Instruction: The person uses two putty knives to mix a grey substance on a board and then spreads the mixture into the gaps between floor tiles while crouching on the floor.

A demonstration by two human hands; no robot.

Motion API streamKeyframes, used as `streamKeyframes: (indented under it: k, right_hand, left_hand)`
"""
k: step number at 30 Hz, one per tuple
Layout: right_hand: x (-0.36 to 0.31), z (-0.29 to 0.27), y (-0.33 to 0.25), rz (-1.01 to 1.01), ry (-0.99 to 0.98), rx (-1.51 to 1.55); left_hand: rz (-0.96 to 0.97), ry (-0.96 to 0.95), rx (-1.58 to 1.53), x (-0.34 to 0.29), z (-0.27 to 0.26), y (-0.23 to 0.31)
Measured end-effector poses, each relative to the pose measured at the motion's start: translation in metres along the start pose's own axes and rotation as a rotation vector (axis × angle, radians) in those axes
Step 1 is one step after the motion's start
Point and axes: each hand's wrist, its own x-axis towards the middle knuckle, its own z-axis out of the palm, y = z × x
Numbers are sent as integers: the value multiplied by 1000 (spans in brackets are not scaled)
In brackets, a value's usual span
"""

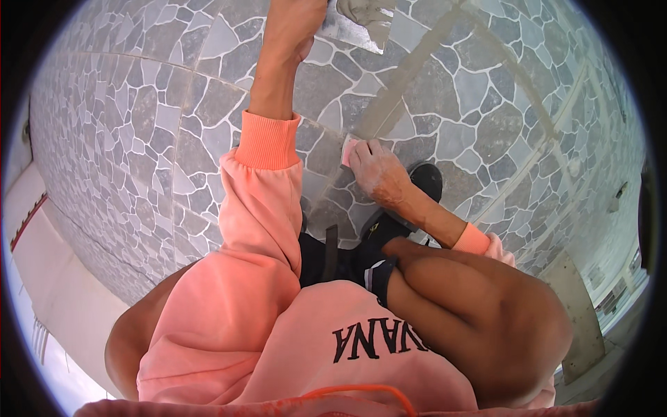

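At the upper edge of the head view, my left hand point(295, 28) is closed at the side of a metal plate point(351, 31) that carries a lump of grey paste point(368, 12). The picture's edge cuts off part of this hand and the plate. Closer to me, my right hand point(379, 170) pinches a small flat pink scraper point(349, 151) against the floor. It sits at the near end of a smeared grey band along a tile joint point(403, 90). Grey residue marks the fingers of my right hand.
Stone-patterned grey tiles point(236, 59) with white lines cover the floor. My dark shoe point(425, 182) stands just behind my right hand, and my bent knees lie on both sides. A pale board-like slab point(577, 313) is at the lower right. Another smeared joint point(521, 76) runs farther right.
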Motion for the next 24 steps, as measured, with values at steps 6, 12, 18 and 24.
streamKeyframes:
  k: [6,12,18,24]
  right_hand:
    - [3,-48,32,321,-96,662]
    - [39,-97,150,357,287,89]
    - [67,-88,241,374,297,-167]
    - [51,-64,151,269,257,-168]
  left_hand:
    - [16,40,-43,0,-5,0]
    - [34,21,-10,1,-4,-2]
    - [26,8,-27,6,4,-3]
    - [4,28,-29,9,1,-9]
